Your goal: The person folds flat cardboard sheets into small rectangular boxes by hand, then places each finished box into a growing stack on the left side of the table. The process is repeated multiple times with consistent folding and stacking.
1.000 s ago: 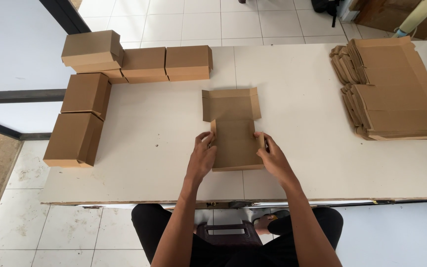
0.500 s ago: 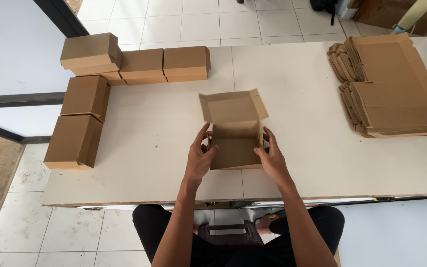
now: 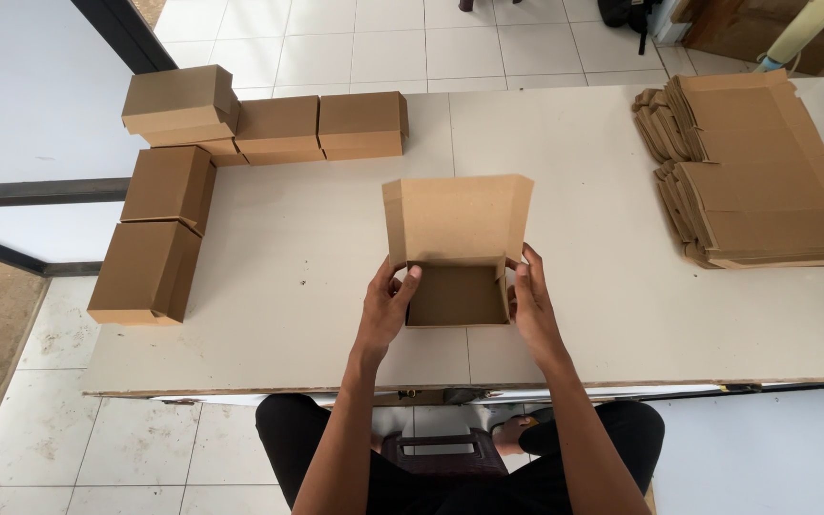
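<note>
head view: two hands on a half-made cardboard box

head view looks down on a pale worktop [image 3: 269, 277] with a seated person's arms reaching in from the bottom edge. an open cardboard box [image 3: 457, 250] sits near the front middle of the worktop, its lid flap standing up at the far side and its tray part open toward the camera.

the left hand [image 3: 388, 307] presses against the box's left wall, thumb hooked over the top edge and fingers curled along the outside. the right hand [image 3: 531, 303] does the same on the right wall, fingers laid flat against the side with the tips at the upper corner. both hands grip the box between them; neither is empty.

finished closed boxes [image 3: 240, 129] line the far left of the worktop in a row, one stacked on another at the corner. two more closed boxes [image 3: 159, 234] lie along the left edge, end to end, the nearer one reaching past the worktop's side. on the far right, well apart from the hands, lies a stack of flat unfolded box blanks [image 3: 755, 181], fanned slightly at their left ends.

white floor tiles [image 3: 412, 48] show beyond the worktop, and a dark stool [image 3: 441, 456] shows under it between the person's legs.
</note>
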